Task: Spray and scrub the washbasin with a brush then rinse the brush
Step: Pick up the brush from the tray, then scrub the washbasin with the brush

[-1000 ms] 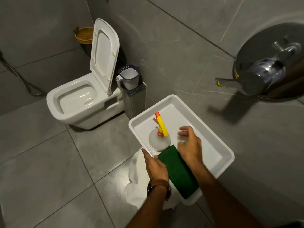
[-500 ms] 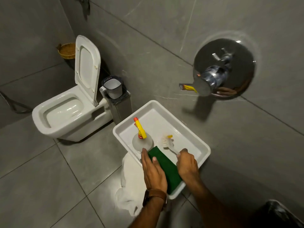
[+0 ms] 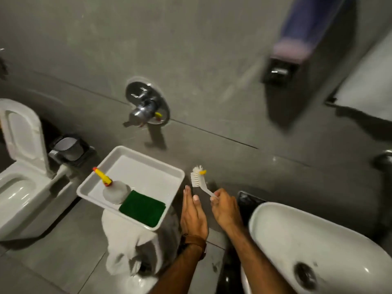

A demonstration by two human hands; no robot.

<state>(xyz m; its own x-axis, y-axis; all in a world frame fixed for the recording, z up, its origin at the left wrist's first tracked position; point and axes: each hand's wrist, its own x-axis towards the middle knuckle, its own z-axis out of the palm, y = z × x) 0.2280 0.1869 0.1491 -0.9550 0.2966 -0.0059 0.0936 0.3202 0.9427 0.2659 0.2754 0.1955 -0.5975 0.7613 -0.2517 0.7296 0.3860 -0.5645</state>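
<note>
Two hands out over the floor: right hand (image 3: pixel 225 209) clenched on the handle end of the brush (image 3: pixel 199 181), left hand (image 3: pixel 194 215) flat and empty just beside it. Washbasin (image 3: pixel 297 236) nearest, low to the right of the right hand. Brush slanting up-left, bristles away from the basin. Farther left, spray bottle (image 3: pixel 115 188) standing untouched in the tray (image 3: pixel 148 152), nearer the left hand.

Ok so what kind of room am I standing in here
Almost certainly a bathroom. There is a white toilet with its lid raised at the left, a white washbasin with a drain at the lower right, and a chrome wall tap on grey tiles between them.
</note>
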